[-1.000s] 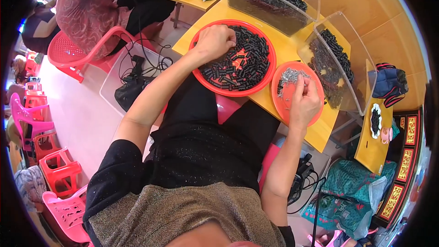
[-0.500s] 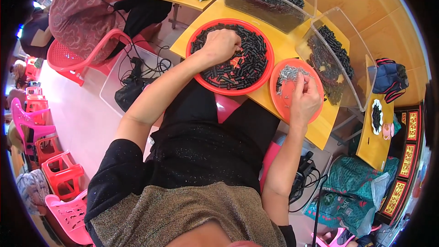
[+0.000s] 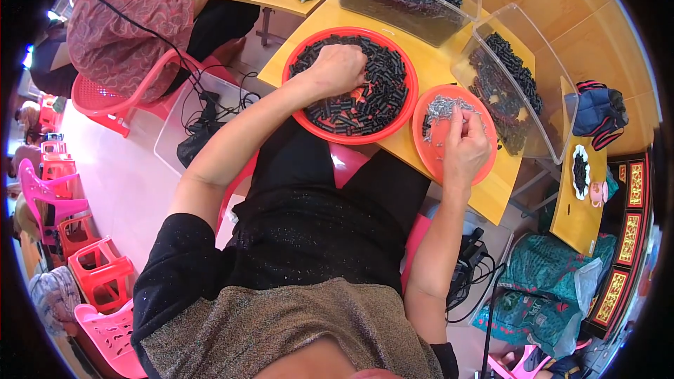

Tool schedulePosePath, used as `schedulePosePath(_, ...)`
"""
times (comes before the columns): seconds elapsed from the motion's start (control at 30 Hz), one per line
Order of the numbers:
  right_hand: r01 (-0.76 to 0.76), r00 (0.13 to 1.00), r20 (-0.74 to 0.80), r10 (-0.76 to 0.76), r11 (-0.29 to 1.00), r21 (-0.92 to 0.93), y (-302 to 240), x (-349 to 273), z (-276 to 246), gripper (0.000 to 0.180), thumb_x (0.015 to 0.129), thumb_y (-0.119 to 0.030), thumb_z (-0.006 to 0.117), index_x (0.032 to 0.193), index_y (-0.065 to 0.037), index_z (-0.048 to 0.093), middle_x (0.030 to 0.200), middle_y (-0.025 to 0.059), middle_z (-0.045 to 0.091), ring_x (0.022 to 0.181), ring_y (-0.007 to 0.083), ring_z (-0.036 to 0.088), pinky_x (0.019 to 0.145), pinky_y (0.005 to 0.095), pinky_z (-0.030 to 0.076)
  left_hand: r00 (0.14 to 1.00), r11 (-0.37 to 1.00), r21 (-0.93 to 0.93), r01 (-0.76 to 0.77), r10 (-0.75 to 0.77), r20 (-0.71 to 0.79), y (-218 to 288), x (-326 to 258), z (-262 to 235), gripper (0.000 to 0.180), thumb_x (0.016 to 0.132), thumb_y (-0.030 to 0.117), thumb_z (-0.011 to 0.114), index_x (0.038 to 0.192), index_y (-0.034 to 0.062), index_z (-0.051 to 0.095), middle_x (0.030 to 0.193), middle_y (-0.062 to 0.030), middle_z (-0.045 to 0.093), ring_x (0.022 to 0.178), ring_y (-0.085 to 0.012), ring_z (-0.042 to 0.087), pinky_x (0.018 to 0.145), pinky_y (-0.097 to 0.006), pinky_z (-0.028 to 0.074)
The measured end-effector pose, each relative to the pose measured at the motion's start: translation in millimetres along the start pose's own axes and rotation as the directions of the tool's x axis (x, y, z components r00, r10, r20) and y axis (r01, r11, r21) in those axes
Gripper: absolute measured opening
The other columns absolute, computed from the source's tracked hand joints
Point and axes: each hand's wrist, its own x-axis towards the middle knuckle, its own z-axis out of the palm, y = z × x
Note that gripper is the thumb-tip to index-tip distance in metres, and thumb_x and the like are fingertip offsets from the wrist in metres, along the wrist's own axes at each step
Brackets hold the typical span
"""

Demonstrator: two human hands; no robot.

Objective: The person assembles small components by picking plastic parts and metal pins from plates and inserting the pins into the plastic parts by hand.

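My left hand (image 3: pixel 340 70) is over a round red basin (image 3: pixel 413 91) filled with short black cylindrical pieces (image 3: pixel 386 74). Its fingers are curled down among the pieces, and what they hold is hidden. To the right, my right hand (image 3: pixel 465 144) reaches over an orange plate (image 3: pixel 430 142) that bears a heap of small silvery metal pieces (image 3: pixel 444 107). Thumb and forefinger come together at the near edge of the heap. Anything between those fingertips is too small to make out. A few loose metal bits lie lower on the plate.
Two clear plastic bins (image 3: pixel 404 3) with black pieces stand on the yellow table (image 3: pixel 281 63). At the upper left a co-worker in a patterned shirt (image 3: pixel 130 42) sits on a pink chair (image 3: pixel 105 102). Black cables (image 3: pixel 210 109) lie beside my left forearm. Teal bags (image 3: pixel 537 267) lie at right.
The view has shifted slightly. Both my hands stay at the basin and the plate, almost unmoved. The co-worker's upper body has shifted, and more of their arms shows.
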Motion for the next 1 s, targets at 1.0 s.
schedulePosePath(1.0,-0.324,0.89,0.423,0.171,0.889,0.323,40.9,-1.4,9.9,0.019,0.092,-0.012,0.081,0.108,-0.001,0.076,0.083,0.0045,0.075,0.073,0.0106,0.069,0.069,0.0284,0.056,0.945,0.942,-0.268,0.202,-0.26,-0.2,10.1,-25.3,-11.6,0.016,0.089,0.024,0.079,0.094,0.0098,0.08,0.095,-0.0114,0.074,0.092,-0.0343,0.073,0.081,-0.047,0.057)
